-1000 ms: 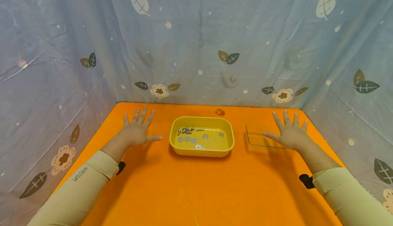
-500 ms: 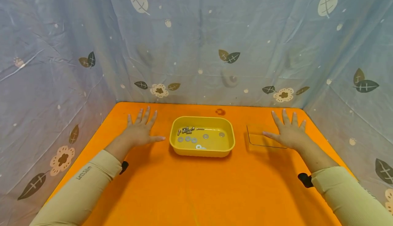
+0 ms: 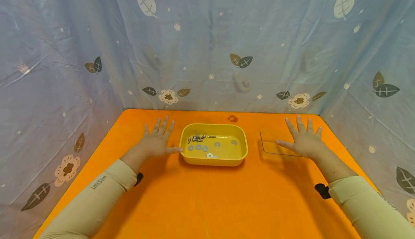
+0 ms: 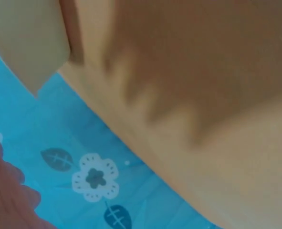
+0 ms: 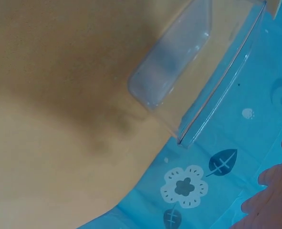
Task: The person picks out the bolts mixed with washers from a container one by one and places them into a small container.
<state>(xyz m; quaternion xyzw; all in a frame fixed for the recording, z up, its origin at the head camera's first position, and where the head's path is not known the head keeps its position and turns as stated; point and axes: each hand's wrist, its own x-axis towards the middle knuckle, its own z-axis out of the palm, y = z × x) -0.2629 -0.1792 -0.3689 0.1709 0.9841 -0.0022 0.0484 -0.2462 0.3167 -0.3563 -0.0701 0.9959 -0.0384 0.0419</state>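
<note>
I hold both hands raised over the orange tabletop (image 3: 207, 203), backs up, fingers spread and gripping nothing. In the head view the thumb of my left hand (image 3: 155, 143) meets the left rim of the yellow, round-cornered rectangular tray (image 3: 212, 162); whether it touches, I cannot tell. That tray sits mid-table, silver metal screws (image 3: 196, 138) clustered toward its far left, flat grey metal washers (image 3: 198, 147) scattered over its floor. My right hand (image 3: 306, 143) overlaps the clear plastic rectangular box (image 5: 167, 71) in the head view, but the right wrist view shows them apart. I judge it best to lift that left thumb clear of the rim, lest it nudge the tray, and to judge the see-through walls by the wrist view.
</note>
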